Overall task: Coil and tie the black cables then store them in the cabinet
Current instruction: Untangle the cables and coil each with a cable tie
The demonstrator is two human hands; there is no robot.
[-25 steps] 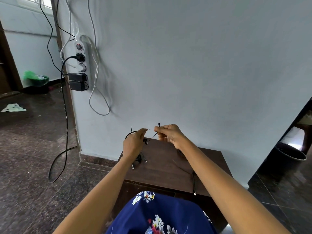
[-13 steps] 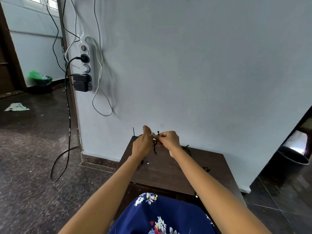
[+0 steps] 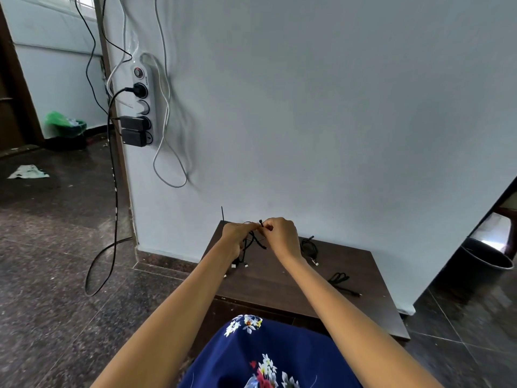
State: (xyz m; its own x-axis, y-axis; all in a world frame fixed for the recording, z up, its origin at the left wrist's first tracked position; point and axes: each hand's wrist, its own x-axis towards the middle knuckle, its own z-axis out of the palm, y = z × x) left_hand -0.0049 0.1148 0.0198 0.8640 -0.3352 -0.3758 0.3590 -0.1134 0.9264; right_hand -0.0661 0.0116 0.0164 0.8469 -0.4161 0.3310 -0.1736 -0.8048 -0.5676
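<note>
Above the back left of the dark wooden cabinet top [image 3: 282, 278], my left hand [image 3: 237, 233] and my right hand [image 3: 282, 233] meet fingertip to fingertip. Between them hangs a bundle of thin black cable [image 3: 249, 243], its plug ends dangling toward the wood. Both hands pinch a thin black tie [image 3: 261, 223] at the top of the bundle. A coiled black cable [image 3: 309, 247] lies at the back of the top. Another loose black cable [image 3: 342, 281] lies toward the right.
A white power strip [image 3: 142, 107] with black plugs hangs on the pale wall at left, cords trailing to the dark stone floor. A dark bin [image 3: 486, 259] stands at right. A green bag [image 3: 63, 124] sits at far left. My blue floral clothing fills the bottom.
My hands, apart a second ago with the tie stretched between them, have come together over the cable bundle. The view has tilted slightly downward.
</note>
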